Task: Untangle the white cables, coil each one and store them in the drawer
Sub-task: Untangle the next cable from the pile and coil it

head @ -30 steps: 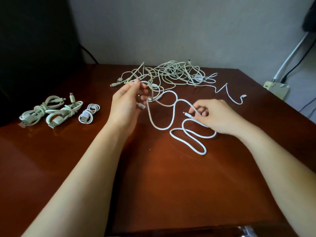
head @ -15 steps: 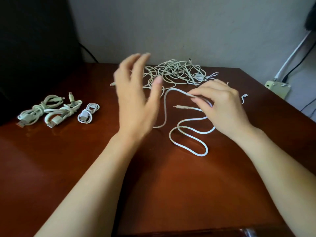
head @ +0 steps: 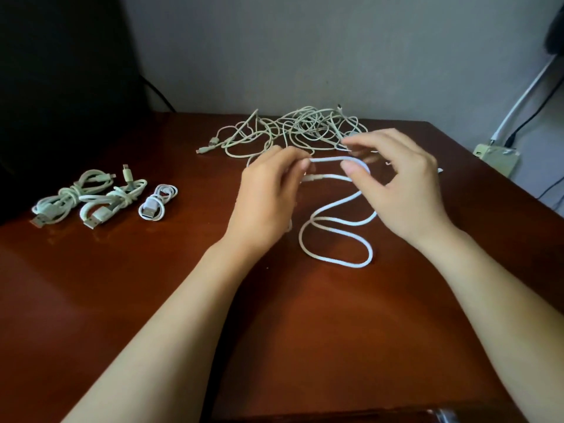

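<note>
A loose white cable (head: 337, 239) snakes over the brown table (head: 152, 300) in front of me. My left hand (head: 268, 199) pinches one stretch of it near its plug end. My right hand (head: 399, 187) hooks the same cable round its thumb and fingers, forming a first small loop between the two hands. Behind the hands lies a tangled heap of white cables (head: 302, 129). Three coiled cables (head: 100, 199) lie side by side at the left. No drawer shows in view.
A dark object (head: 61, 71) fills the back left corner beside the wall. A power strip (head: 496, 157) with leads sits past the table's right edge. The table's front edge runs along the bottom of the view.
My left hand came down from its raised, spread pose and took hold of the white cable. My right hand lifted the cable and bent it into a loop.
</note>
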A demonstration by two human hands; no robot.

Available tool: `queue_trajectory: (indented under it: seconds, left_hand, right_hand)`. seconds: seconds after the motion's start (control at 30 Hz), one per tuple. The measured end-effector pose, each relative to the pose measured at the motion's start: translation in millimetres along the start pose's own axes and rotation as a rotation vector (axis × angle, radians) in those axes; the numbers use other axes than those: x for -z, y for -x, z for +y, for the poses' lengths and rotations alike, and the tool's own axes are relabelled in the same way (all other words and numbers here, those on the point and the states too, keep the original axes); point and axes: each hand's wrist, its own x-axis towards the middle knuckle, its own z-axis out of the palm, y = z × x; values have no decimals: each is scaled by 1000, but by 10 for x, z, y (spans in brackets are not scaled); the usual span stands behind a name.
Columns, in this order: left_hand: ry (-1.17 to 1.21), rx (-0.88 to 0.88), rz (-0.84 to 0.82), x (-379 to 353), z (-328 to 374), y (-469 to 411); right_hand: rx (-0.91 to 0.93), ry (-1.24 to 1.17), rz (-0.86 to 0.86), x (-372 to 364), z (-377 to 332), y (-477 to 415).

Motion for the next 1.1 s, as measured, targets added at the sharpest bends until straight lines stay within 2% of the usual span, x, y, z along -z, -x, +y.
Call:
queue_trajectory:
  seconds: [0.17,0.3,0.37,0.43,0.5,0.57,0.6,0.63,0.7,0.73,0.8,0.87,0.93,1.1]
  left_hand:
    - [161,247,102,71,29,-39]
    - [295,375,142,109,47,-64]
    - [527,524,174,109,60,-86]
    - [987,798,197,117,57,-137]
    - [1428,1102,151,138,44,-177]
    - [1571,1254,58,117,39,-162]
    - [1510,1265,18,97,46,-148]
    - [1346,1233,-22,83,76,-133]
    - [879,1058,-45,36,107,-93]
    - [686,951,-20,22,107,-78]
    - [447,763,76,28,85,-76]
    - [385,587,148,78,117,-75]
    - [466,428,114,108,158,-71]
    - [520,213,-221,59,272,-37]
  right_hand:
    - [-283,-313,-16,15,-80,-13]
    - [-249,-310,-38,-54,-113,32]
    - [-204,-304,-25,-78,-122,39]
    - [-189,-330,20,-68,-145,27]
    - [-187,-376,73,-32,-179,-1]
    - [-170,-404,107,1,-201,-20]
    - [-161,-406,115,9,-211,-26]
    - [-157,-401,121,11,-219,-28]
    - [-156,-372,135,8,-226,-19]
    - [-150,-349,141,10,-228,-16]
    - [-129,-297,146,19,-212,-13]
    - [-99,-259,138,35,-195,-13]
    - [-50,-200,117,44,-188,-9]
    - [91,-6,76,7,-163,23]
